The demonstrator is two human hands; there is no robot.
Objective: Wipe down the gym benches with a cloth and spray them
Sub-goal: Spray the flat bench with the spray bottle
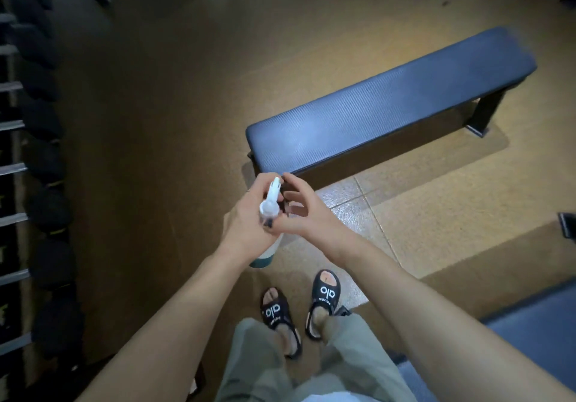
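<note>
Both hands, left hand gripping spray bottle, right hand seemingly loose, front the bench.

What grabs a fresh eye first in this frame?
The two hands meeting at centre: the left hand grips a white-topped spray bottle, its nozzle aimed away, and the right hand touches it. Just beyond them the dark padded bench runs diagonally up to the right. Black sandals show below, on the tan floor.

Bench top unobstructed along full length; open floor to its left; dumbbell rack lines far left.
</note>
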